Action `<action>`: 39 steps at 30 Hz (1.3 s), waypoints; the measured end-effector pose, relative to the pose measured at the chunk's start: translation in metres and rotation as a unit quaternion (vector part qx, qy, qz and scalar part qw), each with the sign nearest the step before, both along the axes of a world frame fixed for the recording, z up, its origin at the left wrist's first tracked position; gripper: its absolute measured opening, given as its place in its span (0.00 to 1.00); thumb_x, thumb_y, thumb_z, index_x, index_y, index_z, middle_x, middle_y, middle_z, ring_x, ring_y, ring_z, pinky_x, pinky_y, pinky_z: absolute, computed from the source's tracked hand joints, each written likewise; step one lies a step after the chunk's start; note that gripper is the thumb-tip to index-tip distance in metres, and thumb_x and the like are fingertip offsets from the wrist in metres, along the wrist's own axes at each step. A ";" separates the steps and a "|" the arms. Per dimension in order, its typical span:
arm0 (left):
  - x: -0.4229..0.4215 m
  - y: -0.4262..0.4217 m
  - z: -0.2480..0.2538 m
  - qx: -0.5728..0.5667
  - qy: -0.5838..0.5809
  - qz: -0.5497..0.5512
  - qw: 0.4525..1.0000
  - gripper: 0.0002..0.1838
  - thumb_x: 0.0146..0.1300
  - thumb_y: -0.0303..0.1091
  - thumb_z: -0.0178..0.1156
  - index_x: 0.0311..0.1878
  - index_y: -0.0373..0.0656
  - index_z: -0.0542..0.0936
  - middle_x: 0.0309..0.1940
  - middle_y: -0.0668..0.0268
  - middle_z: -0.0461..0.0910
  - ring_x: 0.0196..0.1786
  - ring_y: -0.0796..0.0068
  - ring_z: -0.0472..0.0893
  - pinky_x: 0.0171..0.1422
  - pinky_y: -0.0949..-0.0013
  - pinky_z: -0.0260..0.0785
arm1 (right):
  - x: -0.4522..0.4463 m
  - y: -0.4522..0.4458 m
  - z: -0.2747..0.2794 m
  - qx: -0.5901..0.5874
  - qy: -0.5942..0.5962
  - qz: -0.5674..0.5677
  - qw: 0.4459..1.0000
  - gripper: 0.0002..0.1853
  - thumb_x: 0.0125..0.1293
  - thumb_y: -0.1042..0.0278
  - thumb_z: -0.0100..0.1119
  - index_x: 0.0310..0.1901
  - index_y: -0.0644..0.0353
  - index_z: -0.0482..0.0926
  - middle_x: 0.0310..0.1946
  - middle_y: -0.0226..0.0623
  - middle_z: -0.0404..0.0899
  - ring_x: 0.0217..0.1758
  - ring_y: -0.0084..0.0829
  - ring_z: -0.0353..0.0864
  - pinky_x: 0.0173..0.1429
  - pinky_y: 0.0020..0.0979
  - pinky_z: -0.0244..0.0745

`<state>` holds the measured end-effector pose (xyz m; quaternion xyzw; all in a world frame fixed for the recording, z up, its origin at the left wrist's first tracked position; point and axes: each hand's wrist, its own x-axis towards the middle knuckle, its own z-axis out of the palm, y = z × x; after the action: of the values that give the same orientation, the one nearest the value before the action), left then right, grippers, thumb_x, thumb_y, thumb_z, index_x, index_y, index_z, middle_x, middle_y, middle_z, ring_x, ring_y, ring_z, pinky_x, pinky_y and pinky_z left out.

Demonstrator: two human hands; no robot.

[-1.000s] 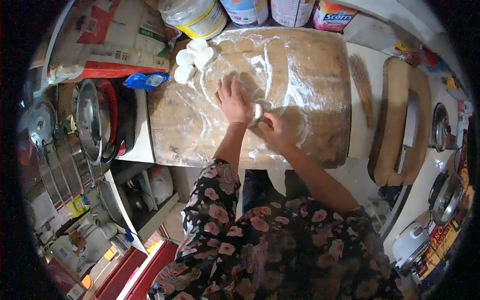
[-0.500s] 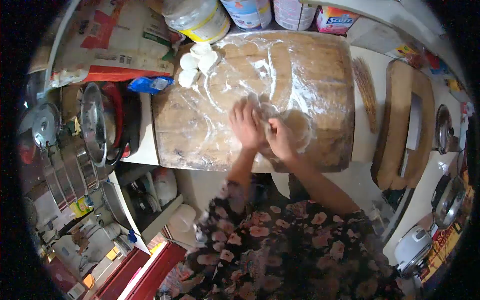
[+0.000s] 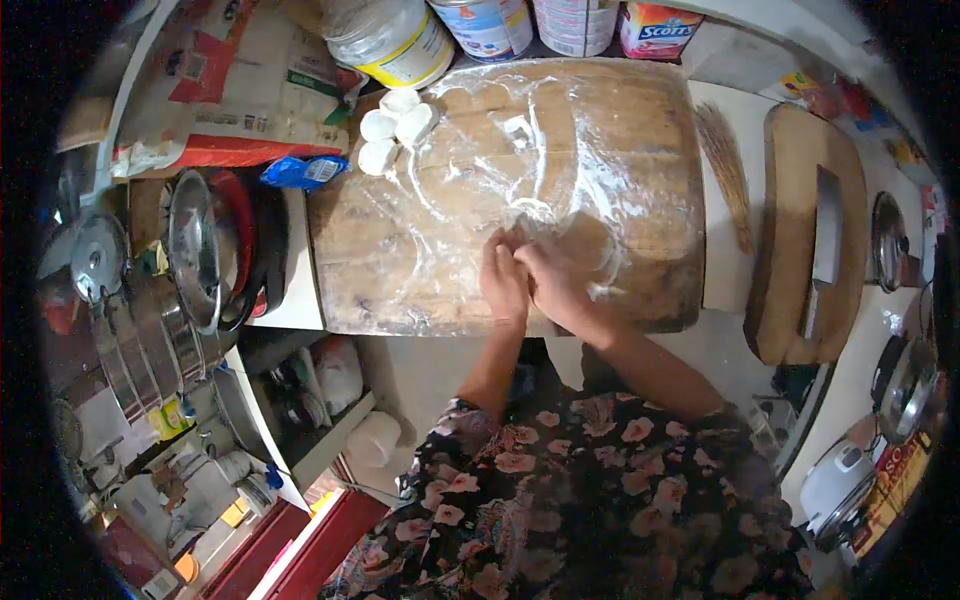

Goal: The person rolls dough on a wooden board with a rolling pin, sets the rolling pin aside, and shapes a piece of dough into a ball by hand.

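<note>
My left hand (image 3: 504, 282) and my right hand (image 3: 558, 288) meet over the front middle of a floured wooden board (image 3: 400, 270). Their fingers are curled and pressed together at the tips. Whatever lies between them is hidden and blurred. Streaks of white flour (image 3: 600, 185) cover much of the wood. Near the board's back left corner sit several white dough pieces (image 3: 412, 124), grouped close together and apart from my hands.
Tubs and tins (image 3: 480, 25) line the board's back edge. A blue packet (image 3: 303, 172) and steel pans (image 3: 195, 250) are to the left. Rightward lie a straw whisk broom (image 3: 725, 170) and a wooden chopping board (image 3: 780, 240) with a cleaver (image 3: 826, 225) on it.
My left fingers, spread before, have drawn together, and both hands now meet more closely, slightly nearer my body. The dough pieces have stayed in place.
</note>
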<state>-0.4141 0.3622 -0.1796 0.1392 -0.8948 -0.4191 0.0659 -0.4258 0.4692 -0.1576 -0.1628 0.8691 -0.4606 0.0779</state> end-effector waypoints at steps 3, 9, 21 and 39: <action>-0.026 -0.002 -0.007 -0.100 0.059 -0.016 0.993 0.22 0.59 0.35 0.47 0.57 0.43 0.67 0.51 0.53 0.70 0.59 0.50 0.64 0.61 0.52 0.54 | -0.008 -0.003 -0.027 -0.091 -0.042 -0.166 0.981 0.10 0.53 0.73 0.55 0.39 0.58 0.72 0.29 0.46 0.76 0.31 0.46 0.76 0.34 0.40 0.70; -0.063 -0.018 -0.026 -0.236 0.054 -0.053 0.969 0.23 0.64 0.42 0.41 0.62 0.47 0.63 0.63 0.56 0.58 0.67 0.51 0.52 0.66 0.42 0.39 | -0.014 -0.002 -0.047 -0.120 -0.206 -0.112 0.965 0.14 0.52 0.66 0.60 0.40 0.59 0.73 0.32 0.46 0.77 0.34 0.47 0.78 0.39 0.41 0.71; -0.014 0.011 -0.009 0.046 -0.006 0.046 0.998 0.20 0.66 0.46 0.42 0.49 0.42 0.74 0.46 0.53 0.74 0.50 0.51 0.72 0.54 0.55 0.62 | -0.003 0.000 -0.025 -0.069 -0.030 -0.158 0.985 0.12 0.51 0.75 0.57 0.40 0.61 0.72 0.33 0.45 0.76 0.37 0.44 0.77 0.39 0.39 0.70; -0.016 0.015 0.001 0.001 0.009 -0.017 1.000 0.21 0.65 0.43 0.42 0.51 0.36 0.72 0.45 0.53 0.75 0.52 0.53 0.71 0.56 0.59 0.64 | -0.004 0.003 -0.024 -0.072 -0.044 -0.164 0.983 0.09 0.51 0.72 0.55 0.36 0.61 0.72 0.29 0.48 0.75 0.35 0.48 0.75 0.38 0.42 0.68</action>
<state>-0.4306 0.3774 -0.1788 0.1202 -0.8960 -0.4223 0.0665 -0.4297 0.4722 -0.1817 -0.0032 0.8443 -0.5352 0.0278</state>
